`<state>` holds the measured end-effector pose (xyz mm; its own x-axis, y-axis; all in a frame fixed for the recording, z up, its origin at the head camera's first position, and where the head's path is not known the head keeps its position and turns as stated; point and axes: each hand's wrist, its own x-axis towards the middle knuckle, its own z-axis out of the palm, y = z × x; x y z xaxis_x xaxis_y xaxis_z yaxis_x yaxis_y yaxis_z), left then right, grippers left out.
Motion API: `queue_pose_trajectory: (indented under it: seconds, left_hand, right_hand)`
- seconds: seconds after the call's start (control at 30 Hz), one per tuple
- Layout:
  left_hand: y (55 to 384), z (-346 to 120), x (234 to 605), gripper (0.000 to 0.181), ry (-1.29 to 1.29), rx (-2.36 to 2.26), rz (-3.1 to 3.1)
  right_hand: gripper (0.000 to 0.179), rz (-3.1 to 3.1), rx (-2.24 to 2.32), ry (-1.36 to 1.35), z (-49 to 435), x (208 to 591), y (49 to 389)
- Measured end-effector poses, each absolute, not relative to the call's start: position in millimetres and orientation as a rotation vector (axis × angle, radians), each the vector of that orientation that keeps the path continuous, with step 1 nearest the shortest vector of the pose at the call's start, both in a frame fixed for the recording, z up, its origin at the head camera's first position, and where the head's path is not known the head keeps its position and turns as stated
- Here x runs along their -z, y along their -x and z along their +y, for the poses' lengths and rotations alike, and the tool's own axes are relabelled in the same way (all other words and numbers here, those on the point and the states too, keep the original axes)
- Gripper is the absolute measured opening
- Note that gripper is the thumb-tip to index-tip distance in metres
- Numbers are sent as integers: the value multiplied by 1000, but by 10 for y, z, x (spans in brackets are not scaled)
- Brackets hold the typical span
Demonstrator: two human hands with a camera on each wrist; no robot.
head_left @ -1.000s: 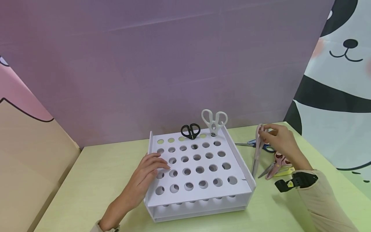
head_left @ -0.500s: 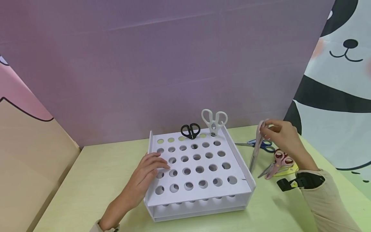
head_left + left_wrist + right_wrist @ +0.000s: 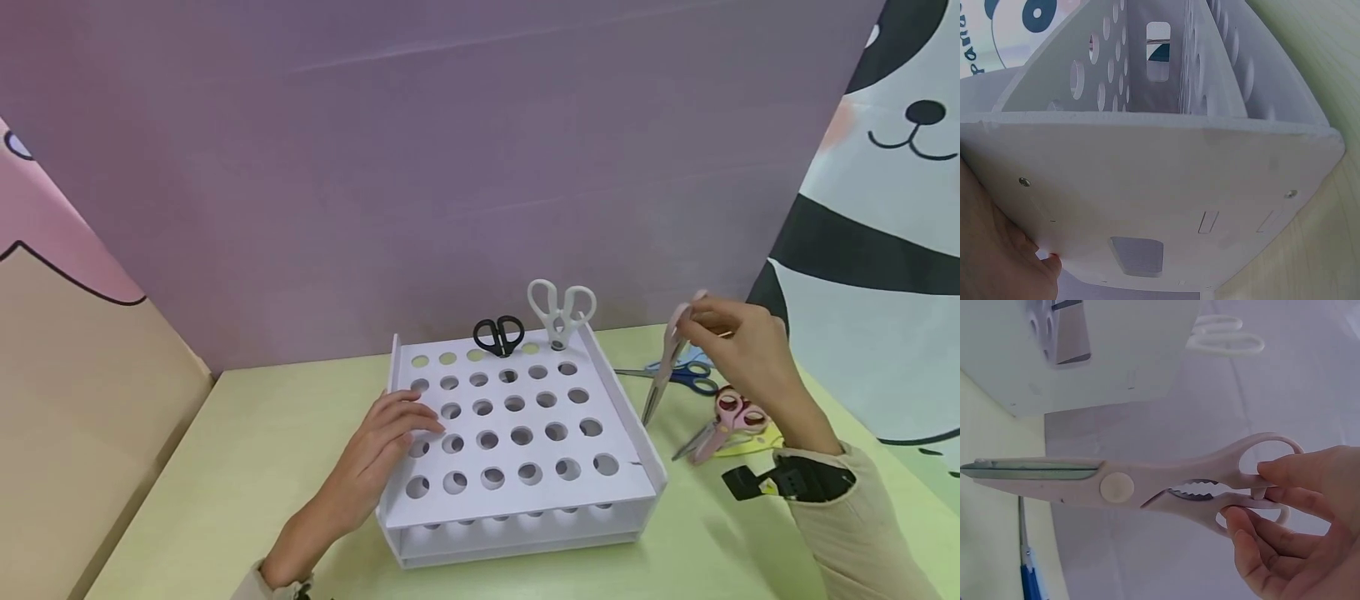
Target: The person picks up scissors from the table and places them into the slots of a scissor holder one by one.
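Observation:
My right hand [image 3: 746, 346] pinches the handle loops of pale pink kitchen scissors [image 3: 1179, 478], whose blades point down beside the rack in the head view. The white rack [image 3: 540, 496] has rows of round holes and stands mid-table. On its left edge rests my left hand [image 3: 375, 454], fingers fairly straight over the top board; the left wrist view shows the rack's side panel [image 3: 1122, 162]. Black-handled scissors [image 3: 498, 335] and white-handled scissors [image 3: 561, 317] stand upright in holes of the back row.
Right of the rack lie blue-handled scissors [image 3: 686, 379], pink scissors [image 3: 727, 425] with open blades, and something yellow [image 3: 753, 442] partly under them. A purple backdrop [image 3: 450, 167] rises behind the table [image 3: 285, 433]. Panda-printed fabric [image 3: 885, 242] hangs at the right.
My right hand has lifted the pale pink scissors slightly up and to the right, away from the pile. The left hand keeps its place on the rack. The head view has shifted slightly.

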<state>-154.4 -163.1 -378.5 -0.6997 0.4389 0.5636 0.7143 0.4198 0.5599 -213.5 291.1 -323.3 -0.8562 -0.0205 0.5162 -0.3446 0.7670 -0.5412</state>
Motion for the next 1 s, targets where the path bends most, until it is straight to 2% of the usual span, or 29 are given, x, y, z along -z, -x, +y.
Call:
queue_pose_trajectory:
  seconds: [0.33, 1.0]
  left_hand:
    - [1542, -1626, 3775, 30, 1004, 1173, -2365]
    - [1567, -1634, 3785, 31, 969, 1174, -2389]
  right_hand:
    - [22, -2312, -901, -301, 2750, 3097, 1942]
    - [25, -1988, -794, -423, 2423, 2728, 1549]
